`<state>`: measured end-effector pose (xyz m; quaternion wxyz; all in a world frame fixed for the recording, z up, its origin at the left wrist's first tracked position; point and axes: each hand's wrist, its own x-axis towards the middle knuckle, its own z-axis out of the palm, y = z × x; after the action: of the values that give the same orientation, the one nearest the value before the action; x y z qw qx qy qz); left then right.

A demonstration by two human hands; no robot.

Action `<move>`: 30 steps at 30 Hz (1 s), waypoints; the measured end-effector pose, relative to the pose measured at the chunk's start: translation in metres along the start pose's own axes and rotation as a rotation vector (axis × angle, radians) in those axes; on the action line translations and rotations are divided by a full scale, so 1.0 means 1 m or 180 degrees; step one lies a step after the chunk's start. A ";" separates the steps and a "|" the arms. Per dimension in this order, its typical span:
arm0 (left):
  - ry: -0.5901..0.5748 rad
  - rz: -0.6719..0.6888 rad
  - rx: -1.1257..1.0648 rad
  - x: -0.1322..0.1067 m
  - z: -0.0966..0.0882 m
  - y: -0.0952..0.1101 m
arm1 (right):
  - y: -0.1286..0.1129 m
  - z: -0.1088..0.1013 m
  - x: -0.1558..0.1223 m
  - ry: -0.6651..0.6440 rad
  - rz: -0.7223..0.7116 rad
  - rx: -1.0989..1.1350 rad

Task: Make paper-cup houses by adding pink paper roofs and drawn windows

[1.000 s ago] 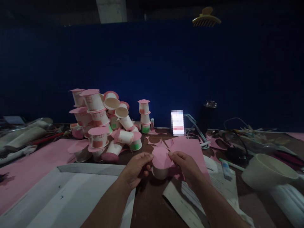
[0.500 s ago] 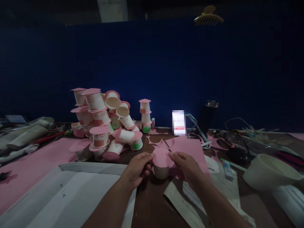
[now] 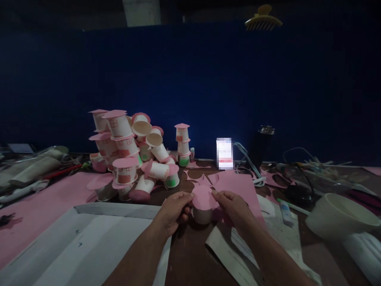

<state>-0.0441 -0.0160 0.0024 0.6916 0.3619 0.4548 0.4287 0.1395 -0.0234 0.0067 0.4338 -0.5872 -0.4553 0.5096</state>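
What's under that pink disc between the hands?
A pale cup shows beneath the pink disc, its side visible; the disc covers its top, so that can't be seen.

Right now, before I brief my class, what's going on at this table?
A person's left hand and right hand pinch opposite edges of a pink paper disc, which covers the top of a pale cup. Beyond, slightly left, stands a three-cup tower; farther left is a heap of pink-topped cups. A pink sheet lies by the right hand.

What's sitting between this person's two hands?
The head view shows a pink paper disc between the left hand and the right hand, held at its edges, with a pale cup beneath it.
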 end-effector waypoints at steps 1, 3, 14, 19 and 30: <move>-0.0005 -0.0009 0.0000 0.000 0.000 0.000 | 0.001 0.000 0.000 0.0013 -0.0007 -0.0010; -0.0006 -0.0023 -0.0003 0.000 0.000 -0.001 | 0.001 0.000 0.000 0.0034 -0.0007 -0.0027; -0.0006 -0.0056 -0.0005 0.000 0.002 0.000 | -0.007 0.001 -0.002 -0.0100 0.0073 -0.0174; -0.0030 -0.0078 -0.0010 0.002 0.002 0.000 | -0.007 0.001 -0.003 -0.0112 0.0073 -0.0240; 0.0068 -0.0094 0.0035 0.001 0.004 0.000 | -0.006 0.002 -0.001 -0.0018 0.0059 -0.0328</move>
<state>-0.0404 -0.0154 0.0032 0.6910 0.3543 0.4698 0.4198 0.1371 -0.0232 0.0122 0.3969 -0.6115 -0.4767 0.4912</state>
